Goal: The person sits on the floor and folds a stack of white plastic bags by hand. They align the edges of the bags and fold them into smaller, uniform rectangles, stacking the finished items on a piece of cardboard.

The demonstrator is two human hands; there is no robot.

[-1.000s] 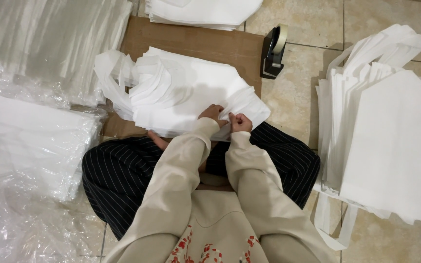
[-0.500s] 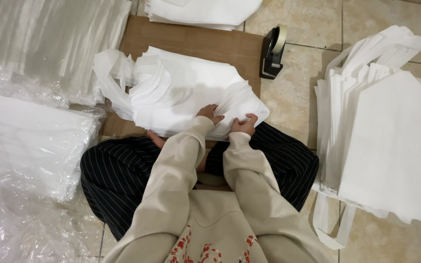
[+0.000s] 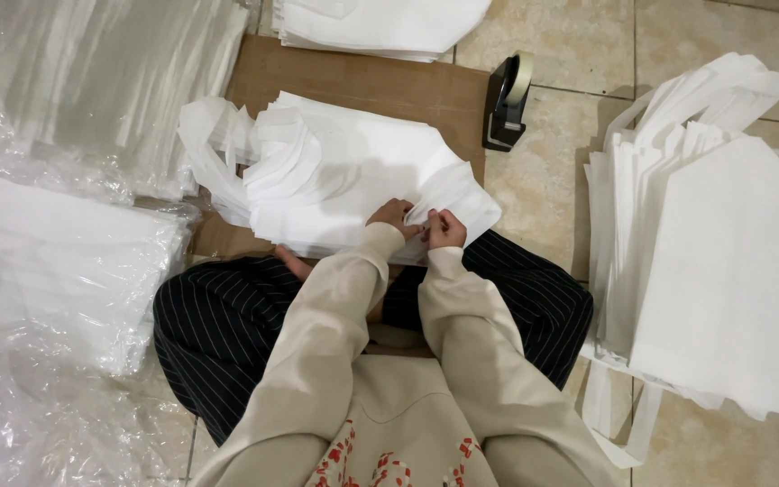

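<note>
Both hands pulled closer together since half a second ago, now nearly touching at the near edge of the stack. Left hand (image 3: 396, 216) pinches the top white fabric bag (image 3: 353, 185) at its near edge, fingers narrow; right hand (image 3: 445, 229) just beside it, pinching the same edge. Bag stack lies directly ahead of the hands on a brown cardboard sheet (image 3: 380, 86), handles pointing left. Black tape dispenser (image 3: 508, 101) sits beyond on the tiles; another white bag pile (image 3: 723, 261) right, clear plastic sleeves (image 3: 56, 261) left
</note>
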